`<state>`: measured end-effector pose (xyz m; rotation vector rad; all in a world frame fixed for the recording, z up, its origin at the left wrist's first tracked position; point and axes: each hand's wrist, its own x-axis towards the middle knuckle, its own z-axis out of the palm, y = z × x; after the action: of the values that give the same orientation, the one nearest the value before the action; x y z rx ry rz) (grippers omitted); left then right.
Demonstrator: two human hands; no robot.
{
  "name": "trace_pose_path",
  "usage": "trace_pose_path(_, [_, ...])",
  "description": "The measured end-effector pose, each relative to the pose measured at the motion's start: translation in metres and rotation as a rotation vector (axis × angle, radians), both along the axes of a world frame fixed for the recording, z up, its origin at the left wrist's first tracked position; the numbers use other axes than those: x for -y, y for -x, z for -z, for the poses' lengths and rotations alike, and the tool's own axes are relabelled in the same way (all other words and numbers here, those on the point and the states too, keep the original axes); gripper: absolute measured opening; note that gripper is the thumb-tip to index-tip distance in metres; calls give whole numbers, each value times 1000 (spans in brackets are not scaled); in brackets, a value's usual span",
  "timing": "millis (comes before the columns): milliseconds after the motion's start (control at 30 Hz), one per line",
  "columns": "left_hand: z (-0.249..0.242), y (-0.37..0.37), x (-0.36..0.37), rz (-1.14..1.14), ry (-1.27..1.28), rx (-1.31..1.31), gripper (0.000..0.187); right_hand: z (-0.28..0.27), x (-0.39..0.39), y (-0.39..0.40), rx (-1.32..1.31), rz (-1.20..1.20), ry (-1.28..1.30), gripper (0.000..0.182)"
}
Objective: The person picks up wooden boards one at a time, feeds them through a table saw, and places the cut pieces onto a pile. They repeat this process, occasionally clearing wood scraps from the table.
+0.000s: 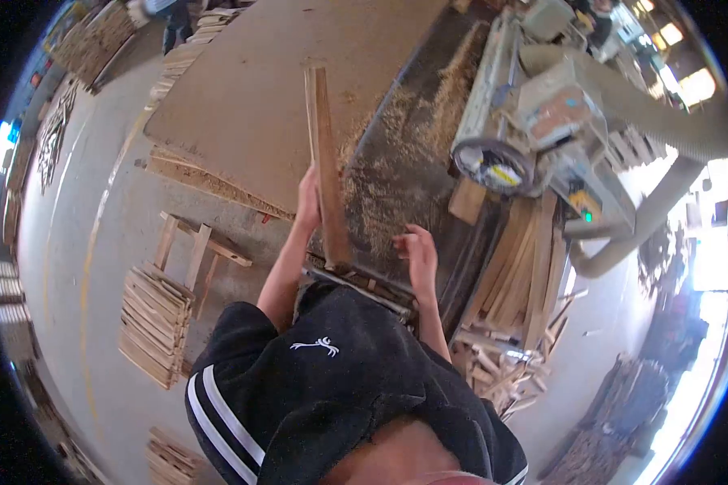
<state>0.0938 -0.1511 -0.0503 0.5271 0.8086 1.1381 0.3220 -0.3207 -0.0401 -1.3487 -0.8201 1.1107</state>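
A long wooden board stretches away from my body, standing on its narrow side or tilted, its near end close to my waist. My left hand grips the board's left side near its middle; some of the fingers are hidden behind the wood. To the right, my right hand hovers over the dark machine table, apart from the board. Its fingers are loosely bent and spread, with nothing visible in them. Sawdust and shavings cover much of that dark surface.
A saw machine with a round guard and thick hose stands at right. Wood strips lie below it, offcuts on the floor. A large brown panel extends left; stacked slats stand nearby. A person is far off.
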Motion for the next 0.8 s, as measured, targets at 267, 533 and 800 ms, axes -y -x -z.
trace_pose_path(267, [32, -111, 100, 333, 75, 163, 30, -45, 113, 32, 102, -161, 338, 73])
trace_pose_path(533, [59, -124, 207, 638, -810, -894, 64, 48, 224, 57, 64, 415, 103, 69])
trace_pose_path(800, [80, -162, 211, 800, -1237, -976, 79, 201, 242, 38, -879, 834, 394, 45])
